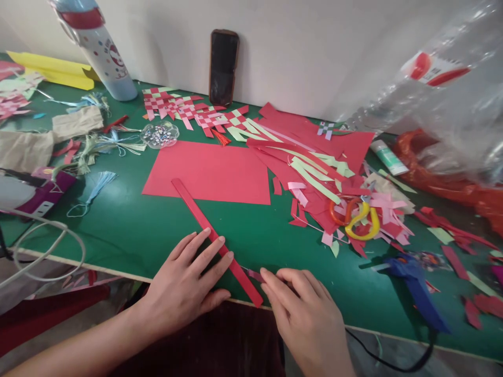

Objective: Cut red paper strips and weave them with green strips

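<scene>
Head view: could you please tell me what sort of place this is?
Probably a paper-craft worktable, perhaps in a home or small workshop: woven paper mats, cut red and green strips and a blue glue gun lie on the green table.

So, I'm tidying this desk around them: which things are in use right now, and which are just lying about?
In use: left hand flat on the long red strip; right hand with fingertips at a small pinkish scrap by the strip's near end.
Lying about: red sheet, scissors, blue glue gun, phone, bottle, woven paper pieces.
</scene>
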Tool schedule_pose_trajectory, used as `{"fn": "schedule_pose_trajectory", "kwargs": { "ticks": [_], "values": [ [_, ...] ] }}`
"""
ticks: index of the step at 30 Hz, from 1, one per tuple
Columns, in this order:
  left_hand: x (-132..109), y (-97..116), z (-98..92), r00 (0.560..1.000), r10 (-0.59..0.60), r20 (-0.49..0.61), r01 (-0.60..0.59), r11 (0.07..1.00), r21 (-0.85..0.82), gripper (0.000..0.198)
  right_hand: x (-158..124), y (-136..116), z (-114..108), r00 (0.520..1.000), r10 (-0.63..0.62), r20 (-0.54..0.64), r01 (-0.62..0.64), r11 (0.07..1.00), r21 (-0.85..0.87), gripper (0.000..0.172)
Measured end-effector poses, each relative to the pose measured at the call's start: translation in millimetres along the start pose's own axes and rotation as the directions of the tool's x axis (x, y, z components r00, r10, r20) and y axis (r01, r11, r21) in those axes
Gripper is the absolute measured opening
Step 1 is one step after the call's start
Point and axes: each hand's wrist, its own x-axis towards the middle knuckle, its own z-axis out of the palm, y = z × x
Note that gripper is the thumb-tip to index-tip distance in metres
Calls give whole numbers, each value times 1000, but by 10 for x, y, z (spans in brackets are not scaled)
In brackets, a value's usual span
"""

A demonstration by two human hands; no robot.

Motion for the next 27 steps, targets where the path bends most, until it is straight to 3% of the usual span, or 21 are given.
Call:
{"fn": "schedule_pose_trajectory", "kwargs": {
  "ticks": [7, 27],
  "values": [
    [-3, 2, 8, 1000, 3, -4, -3, 1000, -1, 50, 85, -89, 60, 1000, -11, 2, 11, 1000, 9, 21],
    [-5, -6, 1, 1000, 18, -15, -18, 1000, -13, 49, 119, -44, 76, 1000, 15, -10, -15, 1000, -10, 22]
  ]
}}
